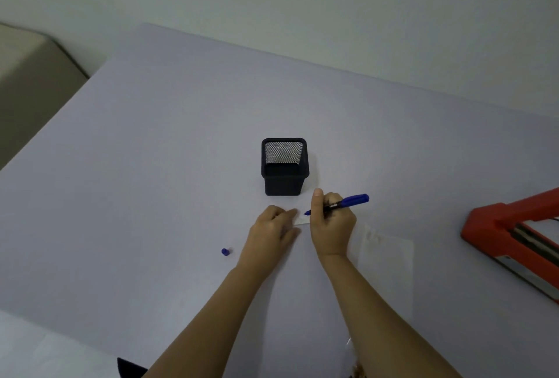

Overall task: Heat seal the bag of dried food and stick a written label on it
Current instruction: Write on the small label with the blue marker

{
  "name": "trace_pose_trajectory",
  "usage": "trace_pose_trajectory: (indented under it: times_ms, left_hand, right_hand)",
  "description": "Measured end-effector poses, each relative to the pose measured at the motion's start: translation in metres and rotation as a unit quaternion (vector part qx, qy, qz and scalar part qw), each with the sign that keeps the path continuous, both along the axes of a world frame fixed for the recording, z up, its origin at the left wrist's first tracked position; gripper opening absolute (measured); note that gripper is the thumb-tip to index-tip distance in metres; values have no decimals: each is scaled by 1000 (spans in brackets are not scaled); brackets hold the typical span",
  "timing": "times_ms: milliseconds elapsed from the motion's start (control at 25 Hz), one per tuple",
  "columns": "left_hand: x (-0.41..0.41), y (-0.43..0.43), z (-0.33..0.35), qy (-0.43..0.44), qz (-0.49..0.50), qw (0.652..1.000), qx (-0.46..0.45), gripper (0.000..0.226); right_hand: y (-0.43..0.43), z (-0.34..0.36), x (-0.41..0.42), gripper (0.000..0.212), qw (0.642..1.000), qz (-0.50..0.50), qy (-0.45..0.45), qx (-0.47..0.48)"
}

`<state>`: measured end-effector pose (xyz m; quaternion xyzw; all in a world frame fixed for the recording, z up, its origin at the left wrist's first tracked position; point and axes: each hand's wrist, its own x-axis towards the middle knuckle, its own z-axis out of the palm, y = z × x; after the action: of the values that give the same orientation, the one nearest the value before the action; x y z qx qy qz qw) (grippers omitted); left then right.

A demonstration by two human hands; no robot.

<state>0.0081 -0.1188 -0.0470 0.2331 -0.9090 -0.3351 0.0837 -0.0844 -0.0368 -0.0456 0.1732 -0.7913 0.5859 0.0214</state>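
Observation:
A small white label [302,220] lies on the lilac table [169,141] between my hands. My left hand [272,229] presses its left end down with the fingertips. My right hand [331,223] grips a blue marker [341,202], uncapped, its tip just above the label's upper edge. The marker's blue cap [225,251] lies on the table to the left of my left wrist. A clear plastic bag [384,253] lies flat to the right of my right forearm. The red heat sealer [514,235] sits at the right edge, its arm raised.
A black mesh pen holder [284,165] stands just beyond my hands. A scrap of brown dried food and clear plastic [357,368] shows at the bottom edge by my right arm. A beige piece of furniture [27,75] sits beyond the table's left edge.

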Motion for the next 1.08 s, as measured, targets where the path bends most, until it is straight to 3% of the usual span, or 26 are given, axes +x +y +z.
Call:
trace_pose_trajectory:
  times_ms: [280, 560, 1080]
  left_hand:
    - [-7, -9, -13, 21, -20, 999, -17, 30]
    - [-8, -11, -14, 87, -79, 985, -125, 32]
    - [-11, -4, -25, 78, -22, 992, -94, 16]
  right_hand:
    - [-1, -21, 2, 41, 999, 9, 36, 7]
    - [-1, -19, 0, 41, 998, 2, 60, 15]
    - [-1, -27, -2, 40, 995, 23, 85, 50]
